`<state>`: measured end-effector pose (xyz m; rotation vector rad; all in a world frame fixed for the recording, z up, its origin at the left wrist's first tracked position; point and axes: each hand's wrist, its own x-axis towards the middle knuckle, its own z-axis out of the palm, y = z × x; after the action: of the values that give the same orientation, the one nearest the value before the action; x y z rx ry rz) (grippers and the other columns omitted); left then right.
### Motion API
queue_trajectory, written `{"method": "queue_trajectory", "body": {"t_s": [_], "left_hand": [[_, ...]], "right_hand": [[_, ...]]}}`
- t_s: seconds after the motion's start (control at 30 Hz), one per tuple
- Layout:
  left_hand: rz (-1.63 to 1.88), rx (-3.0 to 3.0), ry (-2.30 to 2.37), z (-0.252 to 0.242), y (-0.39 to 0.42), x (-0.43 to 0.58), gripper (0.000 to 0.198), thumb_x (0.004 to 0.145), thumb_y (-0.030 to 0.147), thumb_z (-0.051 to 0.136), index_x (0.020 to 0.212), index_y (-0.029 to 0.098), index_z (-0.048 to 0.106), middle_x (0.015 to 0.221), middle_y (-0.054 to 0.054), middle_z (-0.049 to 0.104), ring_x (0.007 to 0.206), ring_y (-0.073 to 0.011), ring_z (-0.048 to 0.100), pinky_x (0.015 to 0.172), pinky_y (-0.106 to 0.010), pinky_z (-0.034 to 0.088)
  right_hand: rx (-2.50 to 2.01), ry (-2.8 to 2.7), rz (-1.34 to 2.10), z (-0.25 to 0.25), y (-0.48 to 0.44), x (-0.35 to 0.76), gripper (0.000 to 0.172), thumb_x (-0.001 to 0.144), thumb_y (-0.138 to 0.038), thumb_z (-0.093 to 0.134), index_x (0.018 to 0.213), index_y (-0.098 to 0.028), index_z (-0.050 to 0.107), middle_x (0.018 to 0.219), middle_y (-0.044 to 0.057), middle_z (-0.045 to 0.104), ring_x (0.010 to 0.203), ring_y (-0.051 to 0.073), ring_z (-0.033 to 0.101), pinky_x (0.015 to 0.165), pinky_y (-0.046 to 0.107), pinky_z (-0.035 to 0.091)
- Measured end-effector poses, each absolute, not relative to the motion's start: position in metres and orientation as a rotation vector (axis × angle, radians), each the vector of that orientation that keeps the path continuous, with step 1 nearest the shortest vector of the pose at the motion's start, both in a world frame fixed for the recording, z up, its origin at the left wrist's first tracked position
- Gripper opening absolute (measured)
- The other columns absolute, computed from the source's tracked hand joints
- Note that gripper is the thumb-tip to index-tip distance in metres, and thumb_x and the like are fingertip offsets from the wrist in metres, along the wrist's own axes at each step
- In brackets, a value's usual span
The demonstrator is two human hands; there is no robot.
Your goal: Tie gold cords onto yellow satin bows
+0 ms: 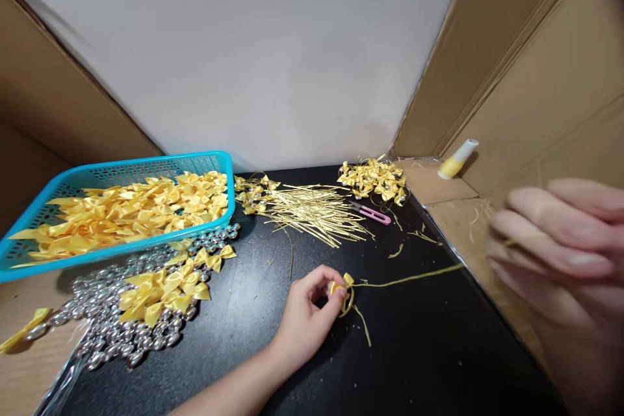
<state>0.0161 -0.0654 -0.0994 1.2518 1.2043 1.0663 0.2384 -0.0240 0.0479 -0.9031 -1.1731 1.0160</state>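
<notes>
My left hand [316, 299] pinches a small yellow ribbon bow [348, 281] just above the black tabletop. From the bow a thin yellow thread [409, 278] runs taut to the right, and a short loose end hangs down beside it. My right hand [556, 240], raised at the right edge and blurred, is closed around the thread's far end. Beyond my left hand lies a pile of gold twist ties [316, 211]. Pink thread snips [371, 212] rest against the right side of that pile.
A blue basket [229, 192] of yellow bows stands at the left. Silver beads [136, 338] and loose bows [166, 289] lie before it. Bows with beads [375, 179] are heaped at the back right, near a yellow-white cone [457, 159]. Cardboard walls [536, 78] flank the table.
</notes>
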Motion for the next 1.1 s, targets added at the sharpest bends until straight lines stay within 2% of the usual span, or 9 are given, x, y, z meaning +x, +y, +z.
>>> {"method": "queue_trajectory", "body": {"t_s": [0.1, 0.13, 0.23, 0.4, 0.63, 0.73, 1.1], "left_hand": [[1.064, 1.214, 1.168, -0.097, -0.063, 0.016, 0.018, 0.082, 0.032, 0.064, 0.076, 0.016, 0.061, 0.067, 0.0, 0.06, 0.059, -0.0112, 0.049, 0.056, -0.022, 0.037], [1.054, 1.187, 1.15, -0.096, -0.062, 0.015, 0.02, 0.081, 0.034, 0.065, 0.076, 0.015, 0.062, 0.066, 0.0, 0.061, 0.058, -0.0111, 0.049, 0.055, -0.022, 0.037], [1.013, 1.079, 1.095, -0.093, -0.058, 0.014, 0.025, 0.076, 0.039, 0.07, 0.074, 0.014, 0.064, 0.064, -0.001, 0.064, 0.057, -0.011, 0.05, 0.056, -0.022, 0.037], [1.002, 0.92, 0.981, -0.091, -0.052, 0.007, 0.026, 0.07, 0.038, 0.077, 0.077, 0.015, 0.068, 0.068, -0.003, 0.069, 0.062, -0.0112, 0.057, 0.059, -0.02, 0.041], [1.015, 0.841, 0.829, -0.098, -0.052, 0.001, 0.026, 0.068, 0.032, 0.081, 0.071, 0.015, 0.061, 0.061, 0.0, 0.068, 0.057, -0.0086, 0.057, 0.053, -0.016, 0.039], [1.011, 0.841, 0.791, -0.1, -0.051, 0.001, 0.027, 0.069, 0.03, 0.081, 0.076, 0.016, 0.06, 0.062, 0.001, 0.067, 0.057, -0.0084, 0.058, 0.052, -0.015, 0.038], [1.023, 0.888, 0.824, -0.103, -0.051, 0.001, 0.029, 0.068, 0.036, 0.082, 0.087, 0.017, 0.071, 0.073, -0.002, 0.07, 0.063, -0.0093, 0.061, 0.053, -0.016, 0.042]], "right_hand": [[-0.553, -1.265, 1.609, 0.079, -0.009, 0.187, 0.004, 0.075, -0.024, 0.071, 0.077, -0.027, 0.07, 0.064, -0.015, 0.068, 0.061, 0.003, 0.069, 0.05, 0.014, 0.045], [-0.514, -1.288, 1.67, 0.084, -0.002, 0.172, 0.008, 0.08, -0.019, 0.064, 0.081, -0.024, 0.07, 0.071, -0.015, 0.071, 0.067, 0.003, 0.07, 0.057, 0.015, 0.048], [-0.476, -1.398, 1.794, 0.088, 0.022, 0.131, 0.013, 0.081, -0.007, 0.063, 0.081, -0.018, 0.07, 0.074, -0.007, 0.073, 0.07, 0.008, 0.072, 0.065, 0.017, 0.056], [-0.643, -1.382, 1.851, 0.078, 0.063, 0.075, 0.01, 0.082, -0.006, 0.065, 0.088, -0.012, 0.069, 0.08, 0.005, 0.073, 0.078, 0.013, 0.072, 0.079, 0.023, 0.059], [-0.875, -1.365, 1.765, 0.067, 0.095, 0.044, 0.016, 0.084, -0.004, 0.062, 0.097, -0.01, 0.068, 0.072, 0.004, 0.071, 0.071, 0.011, 0.071, 0.076, 0.019, 0.059], [-0.887, -1.365, 1.748, 0.069, 0.098, 0.04, 0.018, 0.084, -0.003, 0.061, 0.099, -0.01, 0.068, 0.07, 0.004, 0.07, 0.07, 0.011, 0.071, 0.075, 0.019, 0.059], [-0.914, -1.387, 1.725, 0.072, 0.104, 0.029, 0.024, 0.081, 0.003, 0.061, 0.101, -0.007, 0.068, 0.058, 0.001, 0.065, 0.058, 0.01, 0.067, 0.065, 0.017, 0.059]]}}
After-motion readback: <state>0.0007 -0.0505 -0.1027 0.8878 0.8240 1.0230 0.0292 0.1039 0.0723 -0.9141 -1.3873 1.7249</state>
